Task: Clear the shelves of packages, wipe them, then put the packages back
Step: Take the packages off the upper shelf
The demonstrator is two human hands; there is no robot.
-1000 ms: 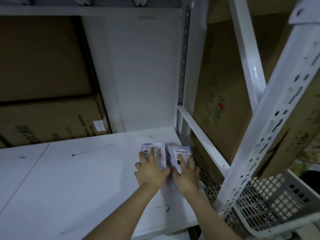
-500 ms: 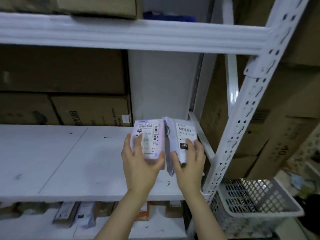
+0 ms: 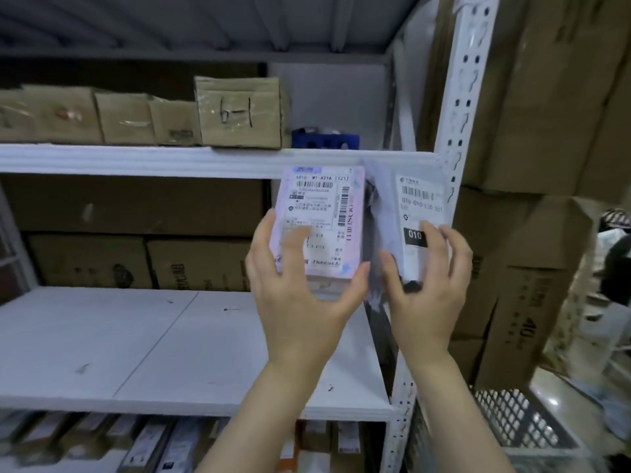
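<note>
Your left grip (image 3: 300, 302) holds the pink labelled package (image 3: 317, 220) raised above the white shelf (image 3: 136, 346). Your right grip (image 3: 430, 302) pinches the grey mailer (image 3: 409, 206), also raised, above that shelf's right end.

left hand (image 3: 300, 302): bare | right hand (image 3: 430, 302): bare | forearms (image 3: 273, 421): bare, unsleeved

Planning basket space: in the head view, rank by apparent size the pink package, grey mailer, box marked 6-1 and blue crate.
1. pink package and grey mailer: alike, both enlarged by nearness to the camera.
2. box marked 6-1.
3. blue crate, partly hidden.
</note>
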